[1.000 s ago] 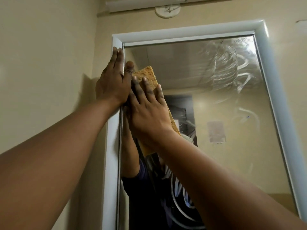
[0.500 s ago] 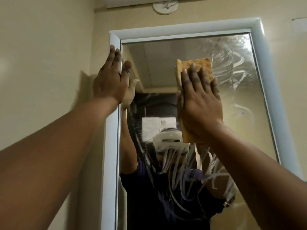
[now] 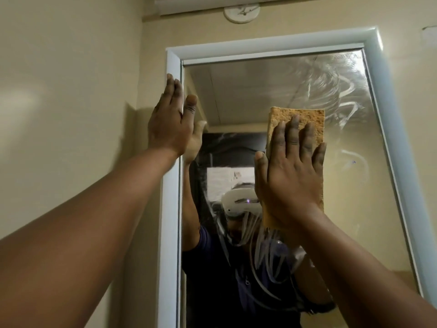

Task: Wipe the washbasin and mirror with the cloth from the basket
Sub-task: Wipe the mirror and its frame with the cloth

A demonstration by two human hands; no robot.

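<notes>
A tall mirror in a white frame fills the wall ahead. My right hand lies flat on a folded tan cloth and presses it against the glass near the middle. The cloth's top edge shows above my fingertips, and its lower part is hidden under my palm. My left hand rests flat with fingers straight on the mirror's left frame edge, holding nothing. White wipe streaks mark the glass at the upper right and below the cloth. The washbasin is out of view.
A beige wall runs close along the left of the mirror. A round white fitting and a white strip sit on the wall above the frame. The reflection shows a person in a dark shirt with a white headset.
My right hand has carried the cloth across the glass from the upper left corner toward the middle, then slightly lower. My left hand has stayed on the left frame.
</notes>
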